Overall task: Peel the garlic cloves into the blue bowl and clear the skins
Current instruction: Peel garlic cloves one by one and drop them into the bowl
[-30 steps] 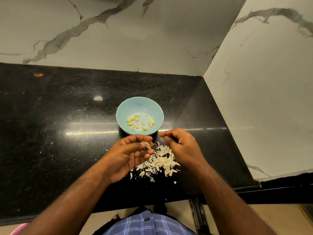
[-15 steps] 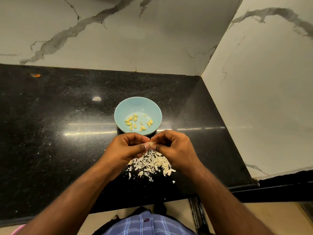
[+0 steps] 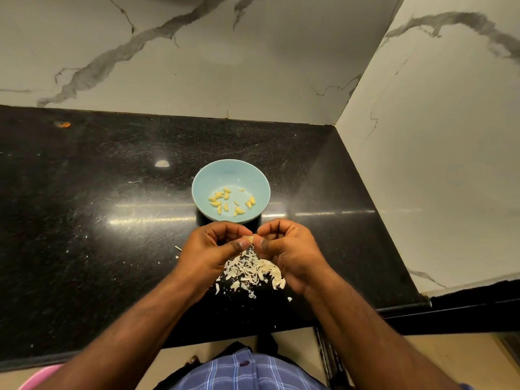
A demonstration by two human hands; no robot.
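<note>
A light blue bowl point(image 3: 230, 175) stands on the black counter and holds several peeled yellowish garlic cloves point(image 3: 225, 202). Just in front of it, my left hand point(image 3: 208, 249) and my right hand point(image 3: 287, 249) meet fingertip to fingertip and pinch one pale garlic clove point(image 3: 249, 238) between them. Below the hands lies a heap of white garlic skins point(image 3: 250, 270) on the counter, partly hidden by both hands.
The black stone counter point(image 3: 98, 220) runs to marble walls at the back and on the right point(image 3: 436, 164). Small skin flakes point(image 3: 289, 298) lie near the front edge. An orange speck point(image 3: 63, 124) sits at the far left. A pink rim point(image 3: 36, 378) shows at the bottom left.
My right hand has moved left from about a hand's width away and joined my left hand on the clove. Both hands have stayed together over the skins since.
</note>
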